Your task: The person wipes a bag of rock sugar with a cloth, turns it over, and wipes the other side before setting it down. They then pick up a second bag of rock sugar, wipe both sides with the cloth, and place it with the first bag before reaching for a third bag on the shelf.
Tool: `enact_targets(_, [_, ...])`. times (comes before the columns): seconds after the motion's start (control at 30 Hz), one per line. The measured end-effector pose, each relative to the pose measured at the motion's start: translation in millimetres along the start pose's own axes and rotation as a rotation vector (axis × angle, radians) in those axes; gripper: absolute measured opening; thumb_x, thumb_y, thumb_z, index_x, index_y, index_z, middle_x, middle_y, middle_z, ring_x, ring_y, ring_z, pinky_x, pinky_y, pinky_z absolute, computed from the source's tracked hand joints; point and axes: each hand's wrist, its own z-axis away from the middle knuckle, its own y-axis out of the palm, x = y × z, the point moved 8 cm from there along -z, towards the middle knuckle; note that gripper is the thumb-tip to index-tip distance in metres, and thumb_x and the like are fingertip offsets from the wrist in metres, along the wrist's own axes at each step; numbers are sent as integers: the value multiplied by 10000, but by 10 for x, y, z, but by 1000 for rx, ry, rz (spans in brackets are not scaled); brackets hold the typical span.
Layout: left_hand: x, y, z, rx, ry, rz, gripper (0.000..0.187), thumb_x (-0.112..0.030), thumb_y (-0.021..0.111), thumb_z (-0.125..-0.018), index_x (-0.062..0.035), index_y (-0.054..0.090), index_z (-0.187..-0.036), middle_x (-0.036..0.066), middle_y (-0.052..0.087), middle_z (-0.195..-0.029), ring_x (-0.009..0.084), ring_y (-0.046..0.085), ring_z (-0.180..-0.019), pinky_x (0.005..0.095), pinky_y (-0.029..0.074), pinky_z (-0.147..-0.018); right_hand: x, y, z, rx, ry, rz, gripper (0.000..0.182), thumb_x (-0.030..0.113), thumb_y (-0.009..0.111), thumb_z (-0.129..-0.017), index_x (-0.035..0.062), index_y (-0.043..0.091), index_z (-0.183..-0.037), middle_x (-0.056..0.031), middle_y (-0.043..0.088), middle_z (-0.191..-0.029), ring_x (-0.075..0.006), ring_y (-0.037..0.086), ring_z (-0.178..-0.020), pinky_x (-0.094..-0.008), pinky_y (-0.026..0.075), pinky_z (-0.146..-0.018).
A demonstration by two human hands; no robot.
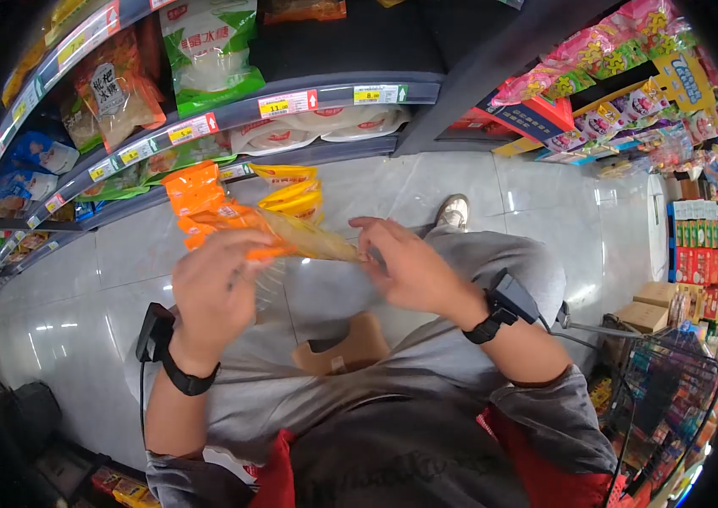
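Note:
In the head view, a crinkly plastic bag, orange at one end and clear yellowish at the other, stretches between my hands. My left hand has its fingers closed on the orange end. At the clear end, my right hand pinches the bag's edge between thumb and fingers, the index finger raised and bent. Just beyond my left hand is an orange packet. A yellow packet sits beside it, behind the bag. The contents of the bag cannot be made out.
Shelves with price labels curve ahead, holding a green-and-white bag and a brown-orange bag. Candy packs hang at the right. A wire cart stands right. A brown cardboard piece lies between my legs.

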Motion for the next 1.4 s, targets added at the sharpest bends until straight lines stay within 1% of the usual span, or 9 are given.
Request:
enact_targets(0.17, [-279,133,94,84,113,30,101,38,681,-765,-10,670,-853,129,731,-960,301,707,-842,359,555,-744,231,162,-77,51,-108,-69,594,132,683,-876,73,454,-1420,-217,564,-1335,-401,575,-1163,-433,495,-946])
enact_targets(0.27, [-221,110,47,64,78,98,135,8,711,-760,-14,702,-893,108,731,-968,290,702,-834,348,545,-751,99,321,-61,291,122,-289,629,190,700,-873,95,448,-1441,-221,632,-1211,-391,621,-1068,-392,487,-953])
enact_targets(0.43, [150,35,30,-105,-279,148,227,-16,697,-850,1,672,-1075,142,684,-1167,262,645,-1079,355,481,-960,-78,535,108,402,352,-625,488,178,642,-956,14,488,-1389,-124,670,-1191,-215,635,-1072,-320,483,-925])
enact_targets(0.67, [346,-313,9,-556,-428,288,836,-36,780,-797,-29,316,-1493,182,426,-1461,252,402,-1354,366,335,-1110,-59,739,349,360,650,-1266,386,153,629,-985,-14,546,-1323,-52,646,-1227,-129,590,-1102,-304,467,-969])
enact_targets(0.8, [28,-190,-33,-420,-193,-176,1071,15,767,-746,-27,85,-1571,245,268,-1561,320,246,-1465,420,257,-1169,-7,693,378,254,756,-1471,402,142,632,-979,-8,527,-1338,-70,628,-1270,-150,596,-1144,-319,475,-988])
enact_targets(1.03, [111,689,84,32,-112,8,1023,109,591,-772,-53,-19,-1578,241,200,-1607,371,257,-1471,467,266,-1170,4,656,384,167,771,-1543,371,118,636,-969,0,540,-1307,-80,650,-1220,-160,631,-1106,-319,512,-951])
enact_targets(1.13, [-59,969,211,247,242,72,973,82,608,-736,20,87,-1557,300,229,-1579,464,311,-1432,536,233,-1177,-38,653,389,142,730,-1508,331,109,632,-970,-4,558,-1272,-73,663,-1180,-151,643,-1074,-313,522,-919])
enact_targets(1.23, [-259,1045,234,244,286,0,936,42,603,-750,37,111,-1547,291,286,-1558,480,308,-1428,562,229,-1169,-17,611,396,144,693,-1492,296,114,626,-973,0,576,-1241,-60,676,-1127,-132,647,-1039,-298,530,-874])
enact_targets(1.4, [-114,962,126,223,-19,-20,799,-34,603,-792,48,269,-1514,274,307,-1554,483,284,-1436,570,213,-1169,60,530,378,172,622,-1377,275,140,624,-981,18,592,-1226,-27,675,-1061,-93,628,-960,-263,517,-814])
